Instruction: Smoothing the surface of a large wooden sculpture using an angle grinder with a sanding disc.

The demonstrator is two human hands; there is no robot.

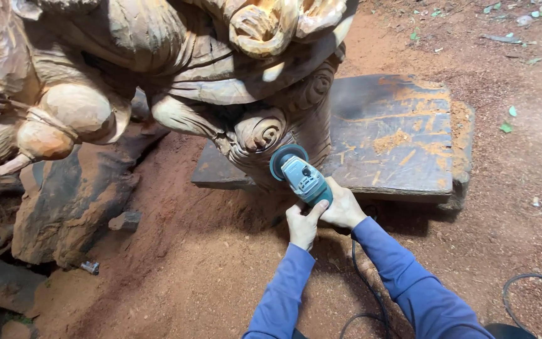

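Observation:
A teal and grey angle grinder (301, 176) has its disc against the lower scroll of a large carved wooden sculpture (177, 50). My left hand (302, 223) grips the grinder's rear from the left, thumb up along its body. Wrapped around the same handle from the right is my right hand (345, 207). Both arms wear blue sleeves. The grinder's black cord (364, 282) trails down between my arms.
The carving stands on a dark flat wooden slab (396, 135) dusted with sawdust. Red sawdust-covered ground (189, 263) lies all around. A rough wood block (70, 207) sits at left, another black cable (528, 282) loops at right, and leaves lie scattered at the far right.

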